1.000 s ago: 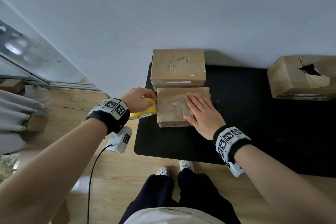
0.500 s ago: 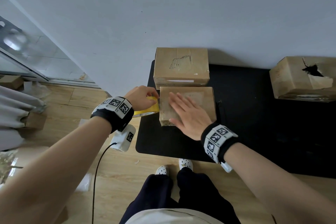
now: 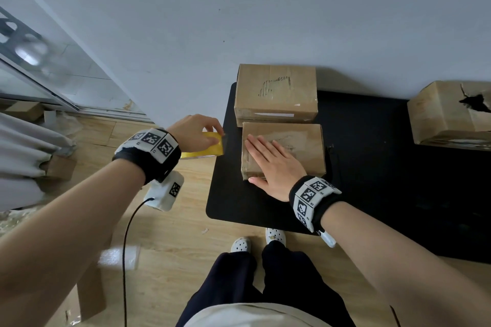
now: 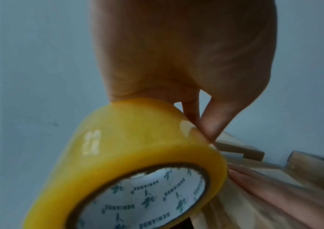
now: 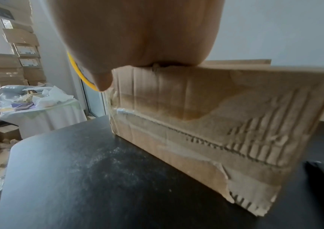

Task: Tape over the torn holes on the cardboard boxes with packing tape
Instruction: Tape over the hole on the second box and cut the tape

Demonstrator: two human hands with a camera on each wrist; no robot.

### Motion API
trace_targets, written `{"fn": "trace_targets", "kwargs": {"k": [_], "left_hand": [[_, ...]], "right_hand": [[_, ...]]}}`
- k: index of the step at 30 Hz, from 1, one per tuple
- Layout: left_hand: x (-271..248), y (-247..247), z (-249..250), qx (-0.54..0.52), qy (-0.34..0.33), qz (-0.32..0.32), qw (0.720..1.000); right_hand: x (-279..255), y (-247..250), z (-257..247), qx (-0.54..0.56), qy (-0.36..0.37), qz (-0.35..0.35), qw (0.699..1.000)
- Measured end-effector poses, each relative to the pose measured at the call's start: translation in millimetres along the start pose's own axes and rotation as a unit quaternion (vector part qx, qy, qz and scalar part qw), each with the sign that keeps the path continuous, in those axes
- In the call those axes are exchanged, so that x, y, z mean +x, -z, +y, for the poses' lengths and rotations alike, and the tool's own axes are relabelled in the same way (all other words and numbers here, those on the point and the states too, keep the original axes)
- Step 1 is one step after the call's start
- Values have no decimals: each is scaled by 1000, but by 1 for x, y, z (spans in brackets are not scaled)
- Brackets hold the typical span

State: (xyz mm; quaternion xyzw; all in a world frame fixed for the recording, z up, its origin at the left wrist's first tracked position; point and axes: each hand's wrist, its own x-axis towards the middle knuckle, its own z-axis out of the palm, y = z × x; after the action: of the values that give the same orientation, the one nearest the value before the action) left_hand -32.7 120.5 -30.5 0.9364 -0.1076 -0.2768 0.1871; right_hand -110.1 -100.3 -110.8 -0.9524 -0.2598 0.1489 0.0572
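The left hand point(image 3: 195, 131) grips a roll of yellow packing tape point(image 3: 206, 146), the fingers curled over its rim, just off the left edge of the black desk point(image 3: 398, 180). In the left wrist view the roll point(image 4: 137, 155) is glossy and half clear, and its white paper core carries the green printed word "DENIANDE" repeated with small leaf marks. The thumb and one finger pinch at the top edge of the roll.

The right hand point(image 3: 273, 164) lies flat with straight fingers on the top of the near cardboard box point(image 3: 305, 156), which stands close to the left edge of the desk. The top of this box looks shiny from clear tape. Its front side point(image 5: 216, 131) is rough, the outer paper peeled so the corrugated ribs show, and a torn flap hangs at the lower right.

A second box point(image 3: 276, 93) stands behind it at the back edge, touching it, with a scraped ribbed patch on top and a white label on its front. A third box point(image 3: 446, 111) sits at the back right, well apart, with a dark ragged hole point(image 3: 475, 102) in its top
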Motion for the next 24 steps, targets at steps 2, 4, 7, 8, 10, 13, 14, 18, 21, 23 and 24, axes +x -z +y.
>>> {"fn": "trace_targets", "kwargs": {"k": [2, 4, 7, 8, 10, 13, 14, 18, 21, 23, 24], "left_hand": [[-5, -2, 2, -45, -12, 11, 999], [-10, -3, 5, -74, -25, 17, 997], [-19, -1, 11, -96, -54, 23, 994], [-21, -1, 14, -97, -67, 22, 993], [-24, 1, 20, -94, -90, 16, 991], [-27, 5, 28, -98, -120, 12, 988], [-29, 6, 31, -104, -130, 13, 986], [-35, 16, 39, -119, -147, 17, 982], [-36, 21, 35, -146, -111, -17, 983], [-38, 25, 32, -160, -70, -47, 984], [-40, 26, 31, -170, -63, -63, 981]], "right_hand": [[4, 4, -5, 21, -14, -7, 1000], [8, 16, -7, 84, -24, -23, 996], [8, 42, -7, 273, -78, 5, 959], [7, 52, -9, 343, -106, 32, 933], [5, 69, -14, 464, -150, 63, 871], [4, 82, -20, 539, -178, 83, 819], [4, 84, -21, 552, -184, 92, 808], [-2, 91, -24, 580, -201, 151, 775], [-4, 96, -25, 578, -210, 161, 772], [-7, 96, -22, 606, -225, 174, 743], [-10, 96, -22, 621, -228, 182, 728]]}}
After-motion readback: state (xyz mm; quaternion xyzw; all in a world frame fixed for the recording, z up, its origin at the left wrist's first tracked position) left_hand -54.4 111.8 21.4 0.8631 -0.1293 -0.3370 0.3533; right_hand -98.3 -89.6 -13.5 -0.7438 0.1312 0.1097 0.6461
